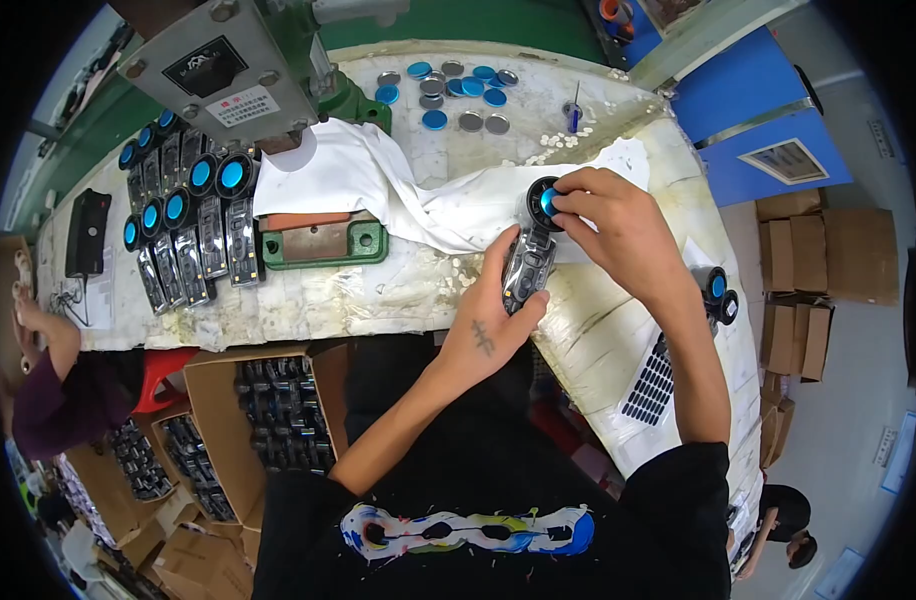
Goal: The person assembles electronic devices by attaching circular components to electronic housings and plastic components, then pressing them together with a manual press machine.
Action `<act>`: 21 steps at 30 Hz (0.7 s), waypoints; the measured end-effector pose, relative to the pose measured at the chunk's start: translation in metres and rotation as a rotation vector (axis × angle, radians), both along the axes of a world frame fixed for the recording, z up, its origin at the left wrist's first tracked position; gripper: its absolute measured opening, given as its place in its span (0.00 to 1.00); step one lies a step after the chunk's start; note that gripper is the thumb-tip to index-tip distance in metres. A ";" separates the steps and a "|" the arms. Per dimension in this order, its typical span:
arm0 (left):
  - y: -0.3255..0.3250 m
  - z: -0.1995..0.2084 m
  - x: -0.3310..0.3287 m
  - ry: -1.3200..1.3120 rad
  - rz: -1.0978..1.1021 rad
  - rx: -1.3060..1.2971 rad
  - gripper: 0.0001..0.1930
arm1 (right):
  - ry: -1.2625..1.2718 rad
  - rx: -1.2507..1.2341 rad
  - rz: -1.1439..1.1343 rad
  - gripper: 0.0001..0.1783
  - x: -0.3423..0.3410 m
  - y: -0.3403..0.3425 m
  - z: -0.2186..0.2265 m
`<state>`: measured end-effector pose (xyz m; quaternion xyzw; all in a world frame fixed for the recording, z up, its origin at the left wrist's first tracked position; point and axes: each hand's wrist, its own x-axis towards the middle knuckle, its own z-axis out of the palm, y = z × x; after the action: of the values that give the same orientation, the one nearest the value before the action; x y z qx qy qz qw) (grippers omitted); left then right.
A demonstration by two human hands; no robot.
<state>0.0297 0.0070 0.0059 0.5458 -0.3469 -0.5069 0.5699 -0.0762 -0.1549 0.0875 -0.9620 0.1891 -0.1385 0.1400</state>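
Note:
My left hand [486, 325] is closed around the handle of a black device [527, 266] with a clear-looking body and a round head. It holds the device tilted, head away from me, above the bench. My right hand [623, 222] pinches a shiny blue disc [548, 201] at that round head, thumb and fingers at its edge. Whether the disc is fully seated cannot be seen behind the fingers. Similar devices [214, 238] with blue discs in their heads lie in rows to the left. Loose blue and silver discs [434, 120] are scattered at the back.
A press [213, 80] with a green base [373, 243] stands left of centre, white cloth [333, 165] draped over it. A screwdriver [575, 118] and small white pieces lie behind. A sheet of black stickers [650, 390] lies right. Boxes of devices [283, 415] stand below left, near another person's arm [53, 330].

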 end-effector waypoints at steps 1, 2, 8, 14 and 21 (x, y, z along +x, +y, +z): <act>0.000 0.000 -0.001 -0.018 0.009 -0.015 0.37 | -0.035 -0.024 0.005 0.06 -0.001 0.000 -0.002; -0.001 -0.001 -0.001 -0.036 0.018 -0.030 0.37 | -0.035 -0.023 0.004 0.06 -0.001 0.001 -0.002; -0.002 -0.004 -0.003 -0.022 0.041 -0.049 0.37 | 0.010 -0.302 -0.032 0.13 -0.005 0.021 -0.015; -0.001 0.001 0.001 0.034 0.009 -0.014 0.36 | 0.006 -0.343 -0.155 0.21 -0.010 0.037 -0.022; -0.002 -0.011 0.003 0.183 0.037 -0.086 0.37 | 0.054 -0.371 -0.162 0.32 -0.014 0.045 -0.035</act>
<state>0.0323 0.0050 -0.0049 0.4785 -0.3046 -0.5285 0.6316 -0.0905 -0.1100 0.0525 -0.9564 0.2407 -0.1557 -0.0563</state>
